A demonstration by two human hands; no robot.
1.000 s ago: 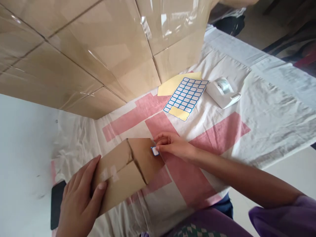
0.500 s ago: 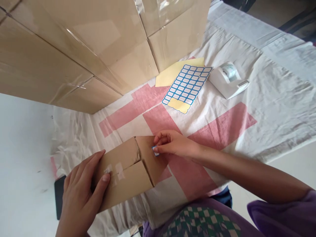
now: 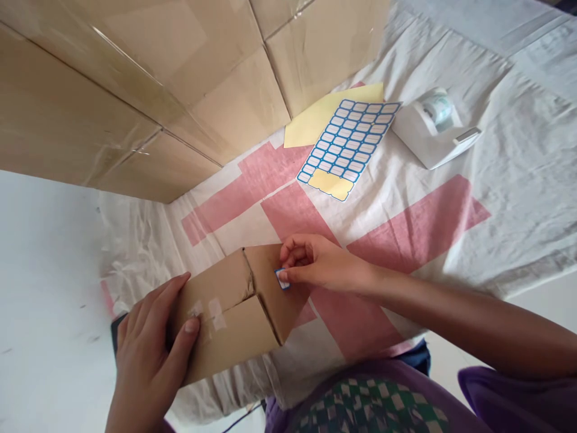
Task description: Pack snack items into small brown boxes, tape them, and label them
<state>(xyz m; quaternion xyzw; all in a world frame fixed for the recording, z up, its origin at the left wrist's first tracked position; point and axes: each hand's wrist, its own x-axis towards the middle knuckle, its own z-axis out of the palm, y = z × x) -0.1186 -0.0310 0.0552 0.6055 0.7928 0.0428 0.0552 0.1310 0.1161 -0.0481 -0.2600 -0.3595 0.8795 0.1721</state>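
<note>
A small cardboard box [image 3: 228,328] lies near the front edge of the table, its top seam held by short bits of clear tape. My left hand [image 3: 153,337] wraps round its left end, thumb on the top and fingers over the far edge. Against the box's right side, my right hand [image 3: 322,263] pinches a small blue-edged sticker label [image 3: 282,279] between thumb and forefinger. The label touches the cardboard; whether all of it is stuck cannot be seen. Further back lies a sheet of the same labels [image 3: 349,144], with bare yellow backing at its near end.
Big taped cartons [image 3: 189,72] are stacked at the back left. A white tape dispenser [image 3: 435,132] stands right of the label sheet, and yellow paper [image 3: 306,131] lies partly under that sheet. A wrinkled white cloth with pink patches [image 3: 415,231] covers the table. Something dark [image 3: 116,328] shows behind my left hand.
The view has shifted slightly. More of the sticker label now shows flat against the box side under my right thumb. My left hand keeps its place on the box.
</note>
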